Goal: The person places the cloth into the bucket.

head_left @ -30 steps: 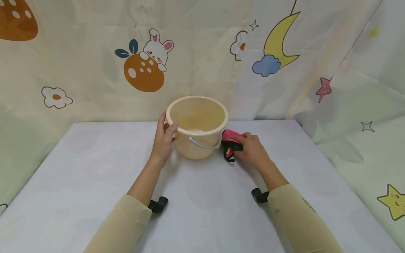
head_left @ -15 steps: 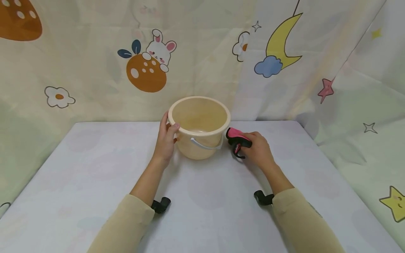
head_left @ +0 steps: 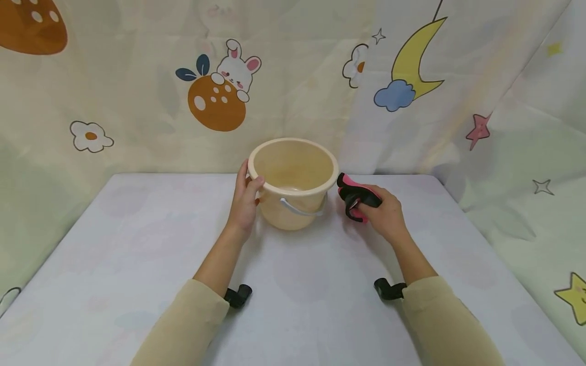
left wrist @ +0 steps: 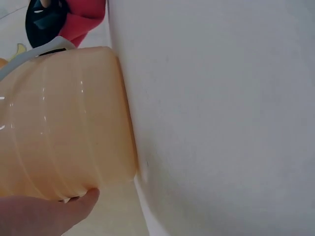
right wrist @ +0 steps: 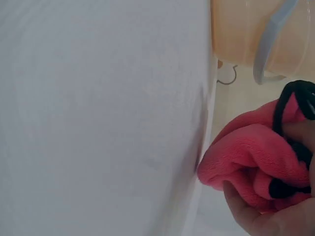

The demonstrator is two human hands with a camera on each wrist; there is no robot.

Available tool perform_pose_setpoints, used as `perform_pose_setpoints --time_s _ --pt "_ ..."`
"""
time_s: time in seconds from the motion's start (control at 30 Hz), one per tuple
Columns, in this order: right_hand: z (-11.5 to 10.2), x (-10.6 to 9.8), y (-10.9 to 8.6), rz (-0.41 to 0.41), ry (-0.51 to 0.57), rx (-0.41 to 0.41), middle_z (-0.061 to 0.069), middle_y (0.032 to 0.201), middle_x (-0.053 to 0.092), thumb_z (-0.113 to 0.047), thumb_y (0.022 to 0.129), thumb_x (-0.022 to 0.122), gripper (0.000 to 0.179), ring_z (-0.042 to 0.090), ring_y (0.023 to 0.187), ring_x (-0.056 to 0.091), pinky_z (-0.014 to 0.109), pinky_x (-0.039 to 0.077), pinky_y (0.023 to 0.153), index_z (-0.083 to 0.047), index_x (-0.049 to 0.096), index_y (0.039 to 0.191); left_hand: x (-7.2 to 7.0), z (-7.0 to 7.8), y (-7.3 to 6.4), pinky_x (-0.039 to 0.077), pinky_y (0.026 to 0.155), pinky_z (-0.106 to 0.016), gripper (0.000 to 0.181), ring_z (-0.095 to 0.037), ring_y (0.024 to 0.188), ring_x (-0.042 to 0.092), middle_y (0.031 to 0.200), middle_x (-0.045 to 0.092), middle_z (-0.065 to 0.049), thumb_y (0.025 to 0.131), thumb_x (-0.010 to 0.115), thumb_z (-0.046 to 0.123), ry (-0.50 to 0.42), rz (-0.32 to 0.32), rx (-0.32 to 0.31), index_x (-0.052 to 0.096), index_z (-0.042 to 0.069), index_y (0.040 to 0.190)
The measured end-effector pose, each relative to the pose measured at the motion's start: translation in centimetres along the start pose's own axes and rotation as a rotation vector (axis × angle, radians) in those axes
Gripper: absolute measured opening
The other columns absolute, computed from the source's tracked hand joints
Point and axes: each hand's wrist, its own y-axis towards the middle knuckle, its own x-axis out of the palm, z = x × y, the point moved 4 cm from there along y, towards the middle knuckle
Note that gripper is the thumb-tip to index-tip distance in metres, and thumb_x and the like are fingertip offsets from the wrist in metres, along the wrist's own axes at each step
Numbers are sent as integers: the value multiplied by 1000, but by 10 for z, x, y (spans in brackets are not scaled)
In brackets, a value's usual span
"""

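A cream plastic bucket (head_left: pixel 293 211) stands upright at the back middle of the table, its pale handle (head_left: pixel 302 209) hanging down at the front right. My left hand (head_left: pixel 242 203) grips it at the left, thumb by the rim and fingers along the outer wall; a finger shows under the wall in the left wrist view. To the right of the bucket, my right hand (head_left: pixel 384 211) holds a bunched pink plush bundle with black parts (right wrist: pixel 246 152). The bundle's upper end is close to the bucket's rim in the head view. Its exact kind cannot be made out.
The white-covered table (head_left: pixel 302 305) reaches up to a cartoon-printed curtain (head_left: pixel 146 101) close behind the bucket. A black wrist mount (head_left: pixel 238 296) sticks out at the left cuff, and another black mount (head_left: pixel 389 290) at the right cuff.
My right hand has moved right and slightly up with the pink and black bundle, which has tilted and come away from the bucket's side. The left hand keeps its grip on the bucket.
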Motion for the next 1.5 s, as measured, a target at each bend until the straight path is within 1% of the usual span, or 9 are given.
perform_pose_setpoints --time_s 0.13,0.43,0.57,0.7,0.8,0.93,1.13,1.37,1.5 --pt "0 -6 0 21 53 5 17 131 65 -20 90 75 44 31 118 56 41 42 96 -14 66 133 1 -1 1 24 114 -57 69 -22 142 35 160 37 -7 99 47 35 -11 1 -4 21 34 163" --pt "-5 -19 -1 43 49 -9 17 132 65 -23 90 75 47 32 117 55 42 43 93 -12 64 135 0 -1 -1 24 112 -56 70 -22 142 34 159 38 -8 99 48 35 -18 15 -4 21 34 163" --pt "-8 -22 -2 49 52 -30 17 131 66 -25 91 74 48 31 115 56 40 44 91 -11 64 136 -1 0 -1 26 110 -53 70 -22 141 35 159 38 -8 99 48 36 -13 19 -1 21 35 163" --pt "-14 -25 -2 40 58 -35 14 132 66 -30 92 73 49 27 113 56 38 46 87 -14 63 137 -1 0 -1 28 105 -49 70 -22 137 37 158 39 -8 99 47 35 -16 28 0 21 34 163" --pt "-19 -29 -3 31 58 -33 13 133 65 -33 93 73 49 27 113 56 38 46 85 -14 62 138 -1 -1 0 29 101 -45 70 -21 134 39 157 41 -7 99 47 35 -21 32 -1 22 34 163" --pt "-26 -37 -3 45 67 -31 13 135 64 -34 94 71 51 28 115 56 38 46 86 -13 61 139 -1 -3 1 30 98 -41 69 -20 132 40 157 41 -7 99 47 34 -29 30 0 22 33 163" --pt "-36 -46 -3 63 88 -40 12 136 65 -35 95 69 50 26 116 57 34 47 86 -15 61 141 -1 -2 1 30 97 -39 68 -20 129 42 157 41 -7 100 47 33 -33 26 17 22 33 163" --pt "-44 -56 -1 51 51 -43 15 140 61 -37 95 69 55 35 121 56 40 47 86 -17 58 145 2 -1 0 32 96 -37 69 -20 126 45 157 42 -10 100 46 32 -23 22 30 21 30 164" --pt "-52 -61 2 60 48 -50 9 140 61 -38 95 69 52 29 119 56 36 49 87 -20 59 143 3 0 1 32 96 -38 69 -20 125 45 157 42 -10 101 47 32 -25 20 36 20 29 164"
